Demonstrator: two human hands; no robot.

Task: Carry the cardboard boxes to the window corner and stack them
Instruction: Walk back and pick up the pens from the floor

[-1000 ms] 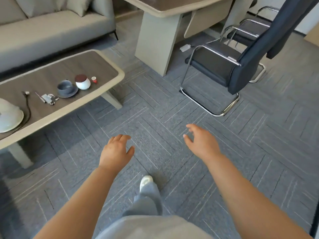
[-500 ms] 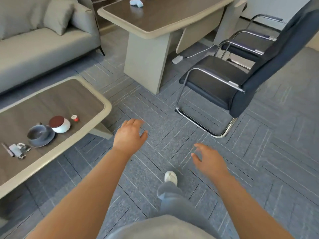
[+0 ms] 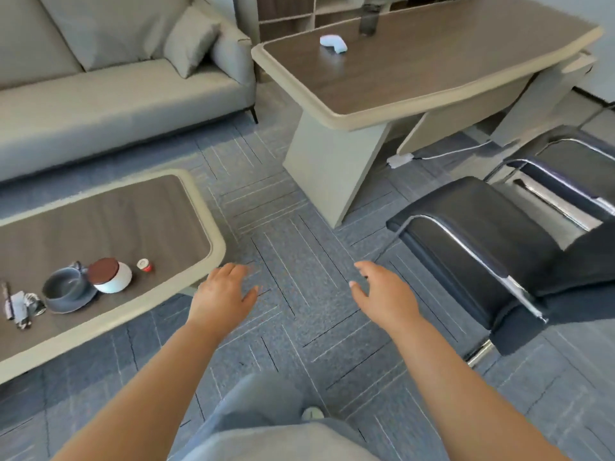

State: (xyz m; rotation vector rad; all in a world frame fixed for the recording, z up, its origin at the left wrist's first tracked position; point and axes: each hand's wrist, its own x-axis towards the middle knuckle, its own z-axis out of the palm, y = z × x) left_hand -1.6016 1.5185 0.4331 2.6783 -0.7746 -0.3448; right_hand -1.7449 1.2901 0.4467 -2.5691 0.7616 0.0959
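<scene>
No cardboard box shows in the head view. My left hand [image 3: 223,297] is stretched out in front of me over the grey carpet, palm down, fingers apart and holding nothing. My right hand [image 3: 382,295] hangs level with it, a short gap to the right, also spread and empty. Both forearms reach forward from the bottom of the frame. Below them my grey trouser leg and a white shoe [image 3: 312,413] are visible.
A low coffee table [image 3: 213,227] stands to my left, with a grey cup and saucer [image 3: 66,291], a white jar [image 3: 111,276] and small items on it. A grey sofa [image 3: 116,98] is behind it. A desk [image 3: 399,78] is ahead, two black chairs [image 3: 482,241] to the right.
The view has swung left and moved forward: the chair slid to the right edge, the sofa and desk top came into view. My hands have drawn level with each other.
</scene>
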